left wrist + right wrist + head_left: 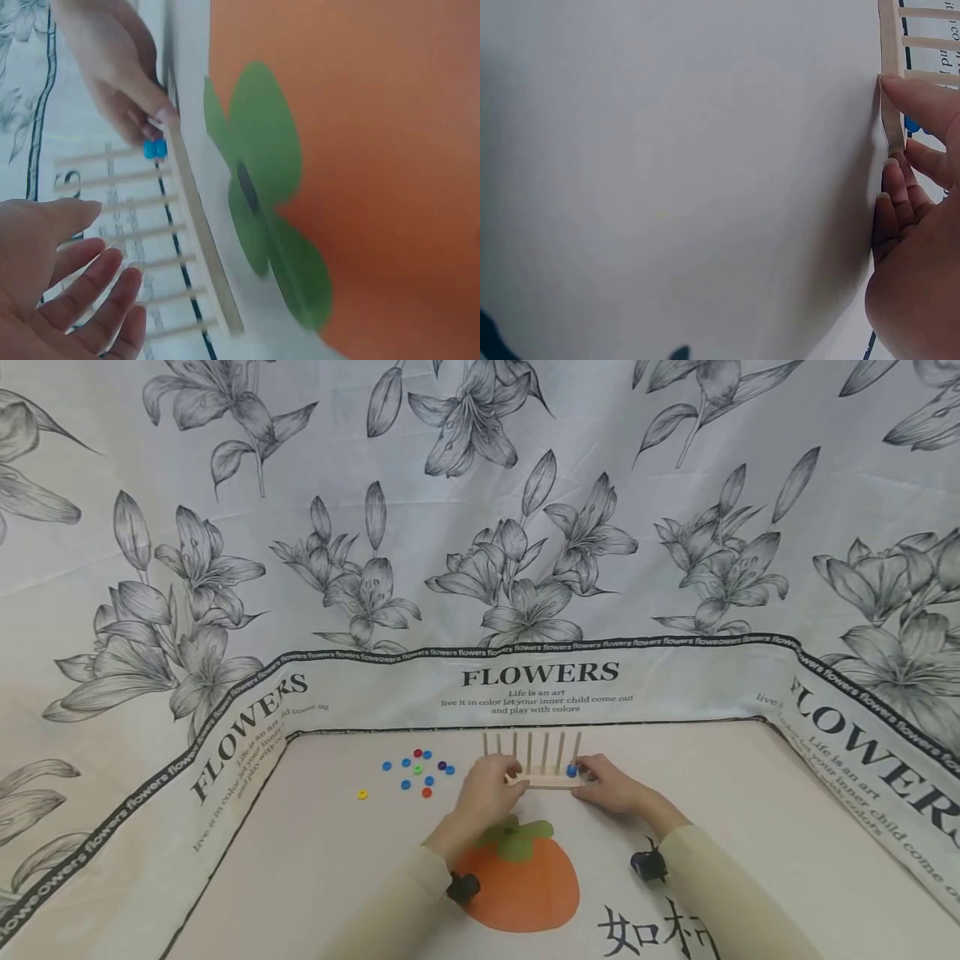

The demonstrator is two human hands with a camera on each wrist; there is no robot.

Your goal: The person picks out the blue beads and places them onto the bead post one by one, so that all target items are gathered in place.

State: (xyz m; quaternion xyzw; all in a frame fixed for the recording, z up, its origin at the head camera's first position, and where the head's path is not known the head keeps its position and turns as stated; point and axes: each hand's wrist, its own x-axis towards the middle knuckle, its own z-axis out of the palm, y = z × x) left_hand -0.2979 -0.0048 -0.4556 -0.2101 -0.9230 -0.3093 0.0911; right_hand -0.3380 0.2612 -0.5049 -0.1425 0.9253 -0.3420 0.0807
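A wooden peg rack [553, 782] with a row of several upright pegs stands near the far side of the table. Blue beads [154, 148] sit low on the peg at its right end. My right hand [609, 785] grips that end of the base, thumb on the near face and fingers at the end, as the right wrist view shows. My left hand [71, 289] is by the left part of the rack, its fingers loosely spread in front of the pegs and holding nothing. In the head view this hand [487, 789] hides the rack's left end.
Loose beads lie left of the rack, among them a yellow bead [363, 794], a green bead [417, 770], a red bead [427, 792] and several blue ones. A printed orange persimmon [525, 885] marks the cloth nearer me. Floral fabric [540, 685] walls the back.
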